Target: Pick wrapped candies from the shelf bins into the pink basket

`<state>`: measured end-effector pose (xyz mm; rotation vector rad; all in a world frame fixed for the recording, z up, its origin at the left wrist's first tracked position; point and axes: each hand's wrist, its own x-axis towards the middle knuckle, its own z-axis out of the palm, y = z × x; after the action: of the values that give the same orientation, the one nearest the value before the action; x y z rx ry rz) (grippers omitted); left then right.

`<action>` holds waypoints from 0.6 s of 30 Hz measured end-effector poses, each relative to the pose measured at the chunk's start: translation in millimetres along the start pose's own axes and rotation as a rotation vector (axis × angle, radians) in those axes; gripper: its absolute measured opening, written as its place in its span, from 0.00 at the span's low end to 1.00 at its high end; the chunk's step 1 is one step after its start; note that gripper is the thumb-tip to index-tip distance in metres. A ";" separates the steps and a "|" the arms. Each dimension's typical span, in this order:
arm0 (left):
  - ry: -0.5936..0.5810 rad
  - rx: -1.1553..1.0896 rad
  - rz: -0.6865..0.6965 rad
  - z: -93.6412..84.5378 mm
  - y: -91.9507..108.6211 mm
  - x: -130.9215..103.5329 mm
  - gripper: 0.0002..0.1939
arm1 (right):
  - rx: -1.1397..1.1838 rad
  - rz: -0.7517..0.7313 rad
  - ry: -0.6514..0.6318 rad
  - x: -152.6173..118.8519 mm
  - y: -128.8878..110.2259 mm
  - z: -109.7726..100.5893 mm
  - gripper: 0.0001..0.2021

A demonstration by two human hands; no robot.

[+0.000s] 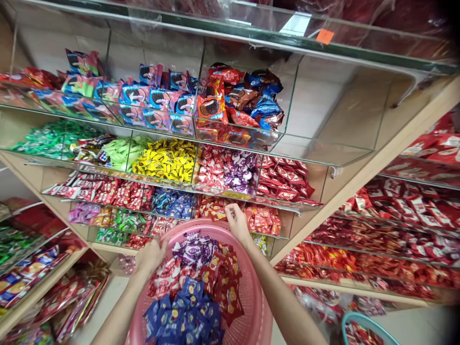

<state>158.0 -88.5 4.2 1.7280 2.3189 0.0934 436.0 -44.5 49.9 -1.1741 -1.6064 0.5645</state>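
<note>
At the pink basket (249, 299) of wrapped sweets (190, 311), right fingers (230, 211) press together; left fingers (164, 244), I cannot tell

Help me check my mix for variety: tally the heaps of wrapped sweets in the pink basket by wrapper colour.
Purple-and-white heap: 1
Red-and-white heap: 1
Dark red heap: 1
Blue heap: 1
Total: 4 heaps in the pink basket. The single sweets overlap too much to count.
</note>
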 end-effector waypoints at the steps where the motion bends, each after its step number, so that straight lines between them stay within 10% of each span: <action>1: -0.001 0.003 -0.002 0.0 0.1 0.0 0.30 | 0.057 0.016 -0.041 -5.5 -0.8 -3.2 0.12; 10: 0.012 -0.002 0.018 1.5 -0.1 -0.6 0.31 | 0.048 0.141 -0.810 -64.4 23.6 -5.1 0.08; 18: 0.026 0.001 0.024 -3.2 0.2 -2.0 0.31 | -0.050 0.154 -0.944 -74.8 30.3 5.7 0.03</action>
<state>157.9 -90.1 7.7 1.7651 2.3173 0.1191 443.4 -97.6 -10.7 -1.1328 -2.3183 1.3181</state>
